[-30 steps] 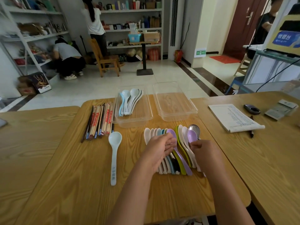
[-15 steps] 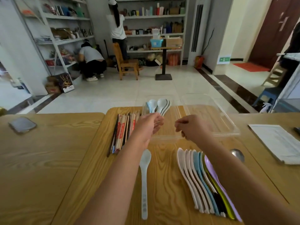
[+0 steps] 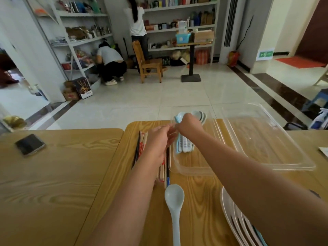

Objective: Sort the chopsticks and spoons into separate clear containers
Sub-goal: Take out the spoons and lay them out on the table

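Observation:
Two clear containers stand side by side at the table's far edge. The left container holds several pale spoons; the right container holds nothing. My right hand reaches into the left container over the spoon bowls, its fingers hidden. My left hand hovers above the chopsticks with blurred fingertips at that container's left rim. A loose pale blue spoon lies near me, and a row of spoons lies at the lower right under my forearm.
A dark phone lies on the adjoining table to the left. A sheet of paper shows at the right edge. Beyond the table are tiled floor, shelves, a wooden chair and two people.
Both hands left the spoon row and moved forward to the left container. My right hand went from the container's near rim to above the spoons inside. The view tilted up.

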Available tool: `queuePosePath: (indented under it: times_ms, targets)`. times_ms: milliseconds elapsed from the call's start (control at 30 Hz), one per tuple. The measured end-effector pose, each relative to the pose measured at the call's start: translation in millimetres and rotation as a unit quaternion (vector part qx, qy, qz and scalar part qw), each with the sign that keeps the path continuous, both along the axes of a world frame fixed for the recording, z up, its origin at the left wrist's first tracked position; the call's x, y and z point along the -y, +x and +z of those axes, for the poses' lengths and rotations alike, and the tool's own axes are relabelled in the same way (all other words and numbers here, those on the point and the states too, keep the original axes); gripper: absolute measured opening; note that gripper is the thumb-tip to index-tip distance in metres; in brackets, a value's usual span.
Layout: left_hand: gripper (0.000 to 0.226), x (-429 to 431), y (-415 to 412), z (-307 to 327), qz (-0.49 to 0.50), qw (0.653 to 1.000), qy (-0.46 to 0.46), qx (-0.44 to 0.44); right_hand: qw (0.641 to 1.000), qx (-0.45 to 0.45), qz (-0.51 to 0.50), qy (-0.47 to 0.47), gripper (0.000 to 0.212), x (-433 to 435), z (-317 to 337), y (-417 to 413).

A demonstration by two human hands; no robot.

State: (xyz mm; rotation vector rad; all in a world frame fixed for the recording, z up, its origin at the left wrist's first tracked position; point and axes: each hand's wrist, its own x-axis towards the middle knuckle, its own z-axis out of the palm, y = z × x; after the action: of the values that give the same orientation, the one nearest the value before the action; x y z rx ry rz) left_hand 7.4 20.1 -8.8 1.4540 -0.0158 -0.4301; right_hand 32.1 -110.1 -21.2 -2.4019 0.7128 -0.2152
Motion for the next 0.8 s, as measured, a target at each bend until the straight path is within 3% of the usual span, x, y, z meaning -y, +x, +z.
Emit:
queuePosePath:
  times_ms: [100, 233, 500, 700, 800]
  targets:
    - [0.019, -5, 7, -1, 0.019, 1.000, -0.002, 0.006, 1.000, -0.017, 0.001, -0.024, 0.027, 0, 2, 13]
    - [0.019, -10, 7, 1, 0.006, 1.000, -0.004, 0.003, 1.000, -0.018, -0.006, -0.023, 0.009, 3, -2, 18]
    - [0.020, -12, -18, 16, -0.009, 1.000, -0.024, 0.000, 0.994, 0.034, -0.066, 0.085, 0.019, 28, 37, -10]
    - [0.021, -5, -69, 40, -0.057, 0.993, -0.099, 0.009, 0.990, 0.105, -0.043, 0.082, 0.022, 39, 94, -119]
    - [0.021, 3, -120, 30, -0.123, 0.986, -0.110, -0.015, 0.993, 0.066, -0.071, 0.065, 0.024, 52, 89, -200]
